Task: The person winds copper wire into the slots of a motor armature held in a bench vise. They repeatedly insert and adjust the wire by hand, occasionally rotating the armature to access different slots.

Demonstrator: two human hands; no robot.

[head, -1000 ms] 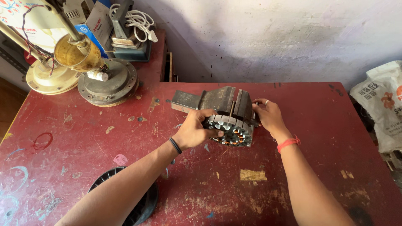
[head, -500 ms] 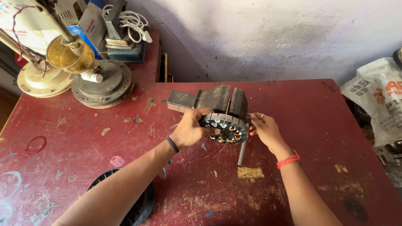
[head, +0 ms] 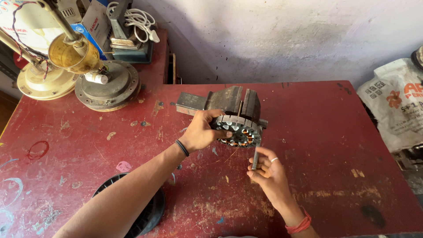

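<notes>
Stator [head: 238,131] sitting at the bench vise [head: 229,102] on the red tabletop [head: 317,132], being steadied by the left hand [head: 200,132] gripping its rim while the right hand [head: 269,169] is pinching the vise handle [head: 255,154], closed around it.

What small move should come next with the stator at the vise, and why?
Probably turn the vise handle with the right hand to tighten. The left hand steadies the stator at the front of the vise, and the right hand's fingers already grip the handle hanging below it. Whether the stator is clamped yet cannot be told.
</notes>
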